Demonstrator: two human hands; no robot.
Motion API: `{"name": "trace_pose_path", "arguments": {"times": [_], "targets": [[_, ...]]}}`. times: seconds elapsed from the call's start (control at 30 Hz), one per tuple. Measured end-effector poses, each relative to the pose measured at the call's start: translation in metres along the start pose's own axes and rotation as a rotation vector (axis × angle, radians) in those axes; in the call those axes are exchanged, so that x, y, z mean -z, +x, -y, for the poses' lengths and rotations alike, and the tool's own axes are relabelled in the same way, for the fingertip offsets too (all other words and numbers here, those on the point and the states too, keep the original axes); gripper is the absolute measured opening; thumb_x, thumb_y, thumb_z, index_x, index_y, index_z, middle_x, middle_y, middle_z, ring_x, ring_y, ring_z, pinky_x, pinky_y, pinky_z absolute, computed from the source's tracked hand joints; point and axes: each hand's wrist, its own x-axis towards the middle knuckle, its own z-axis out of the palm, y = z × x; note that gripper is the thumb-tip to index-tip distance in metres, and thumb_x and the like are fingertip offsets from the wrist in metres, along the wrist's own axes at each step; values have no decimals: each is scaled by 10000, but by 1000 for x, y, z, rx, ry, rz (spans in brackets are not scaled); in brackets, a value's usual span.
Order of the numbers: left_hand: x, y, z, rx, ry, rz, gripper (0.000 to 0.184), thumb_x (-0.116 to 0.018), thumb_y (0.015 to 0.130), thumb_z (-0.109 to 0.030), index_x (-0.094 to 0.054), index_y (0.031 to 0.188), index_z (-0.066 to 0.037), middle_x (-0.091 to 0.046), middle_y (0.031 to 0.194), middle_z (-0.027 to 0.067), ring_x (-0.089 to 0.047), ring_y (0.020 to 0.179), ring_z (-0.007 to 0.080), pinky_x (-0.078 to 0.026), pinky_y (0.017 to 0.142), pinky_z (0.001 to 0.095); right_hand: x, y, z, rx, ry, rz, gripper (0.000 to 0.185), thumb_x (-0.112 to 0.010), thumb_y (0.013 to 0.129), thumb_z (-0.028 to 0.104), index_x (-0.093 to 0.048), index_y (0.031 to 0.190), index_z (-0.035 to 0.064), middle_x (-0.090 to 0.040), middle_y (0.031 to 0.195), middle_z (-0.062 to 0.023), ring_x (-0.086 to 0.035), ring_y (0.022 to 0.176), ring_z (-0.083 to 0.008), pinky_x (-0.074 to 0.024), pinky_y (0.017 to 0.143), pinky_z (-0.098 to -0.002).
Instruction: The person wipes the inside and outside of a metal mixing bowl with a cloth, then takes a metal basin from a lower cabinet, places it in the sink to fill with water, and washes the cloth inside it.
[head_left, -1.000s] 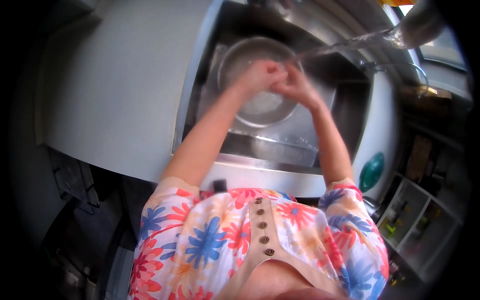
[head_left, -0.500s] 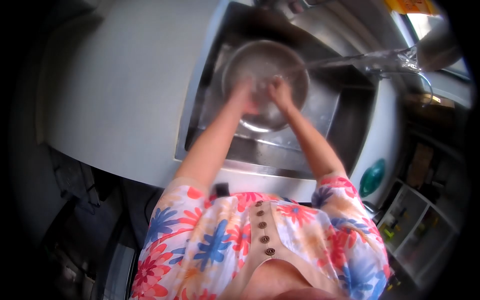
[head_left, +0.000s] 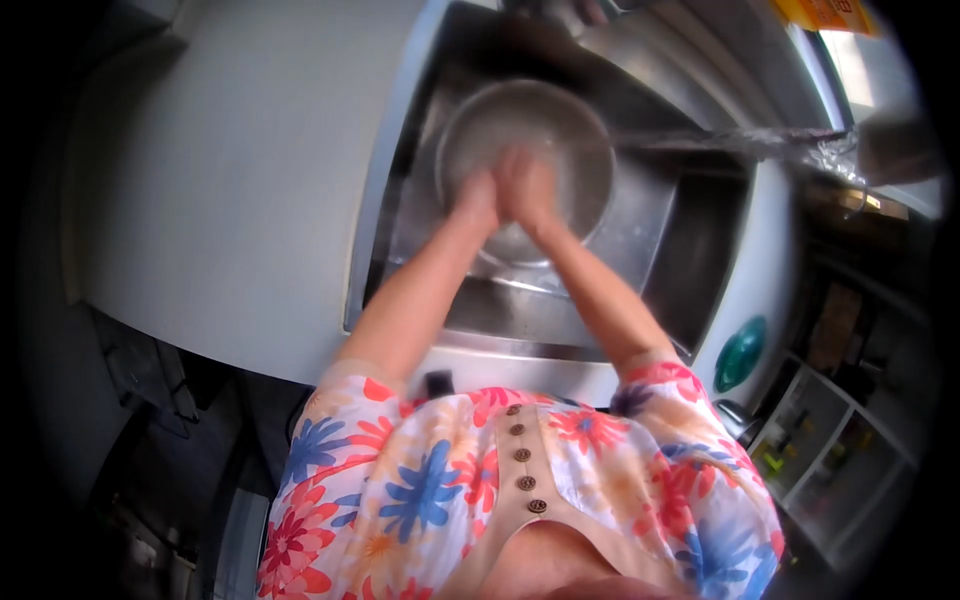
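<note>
A round metal basin [head_left: 600, 190] sits inside the steel sink [head_left: 630, 225], and its contents look cloudy and blurred. Both hands are down in this basin, close together near its middle. My left hand [head_left: 478, 197] is beside the right one and seems to touch it. My right hand [head_left: 525, 185] reaches slightly farther in, with its fingers pointing away from me. Motion smears the fingers of both, so I cannot make out whether anything is in them.
A shiny, crinkled spout-like strip [head_left: 740, 142] stretches from the right toward the basin's rim. White countertop [head_left: 230, 190] lies left of the sink. A green object [head_left: 740, 355] is at the right edge, near a shelf unit [head_left: 825, 450].
My hands were apart in the basin and are now side by side. The right hand has moved left toward the other. The view has shifted slightly.
</note>
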Motion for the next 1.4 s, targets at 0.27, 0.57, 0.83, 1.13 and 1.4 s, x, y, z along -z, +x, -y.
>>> {"name": "trace_pose_path", "arguments": {"times": [0.27, 0.57, 0.83, 1.13, 1.4], "targets": [[-13, -2, -22, -187, 243, 31, 436, -595, 778, -238, -426, 1106, -6, -530, 997, 115, -557, 843, 224, -462, 735, 366, -6, 27, -72, -198, 120, 77, 423, -419, 836, 385, -636, 781, 26, -598, 768, -223, -578, 768, -392, -446, 688, -438], [7, 14, -28, -291, 712, 137, 878, -566, 746, -509, -79, 1380, -145, -178, 1404, 115, -150, 1290, 289, -153, 1005, 488, -12, 15, -91, 131, -3, -36, 206, -503, 789, 212, -594, 803, 29, -587, 742, -227, -581, 717, -375, -455, 625, -438], [31, 16, -14, 78, 79, 321, 508, -503, 782, -506, -514, 1089, -102, -586, 932, 95, -546, 802, 219, -450, 665, 361, 30, -54, 44, 424, 238, -35, 197, -537, 788, 243, -590, 727, 63, -574, 637, -188, -598, 624, -298, -463, 531, -378], [-25, -25, -22, -280, 318, -32, 272, -474, 837, -210, -512, 1000, 4, -562, 891, 117, -568, 783, 235, -479, 643, 382, -14, 31, -76, -57, -71, 185, 352, -441, 797, 339, -635, 846, 48, -600, 869, -210, -571, 834, -379, -444, 727, -444], [5, 17, -22, -214, 606, -101, 756, -549, 784, -409, -140, 1366, -151, -325, 1325, 142, -364, 1171, 329, -279, 943, 474, -8, -12, -72, 91, -82, 265, 201, -454, 836, 260, -553, 893, 95, -590, 847, -198, -559, 806, -381, -426, 708, -451]]}}
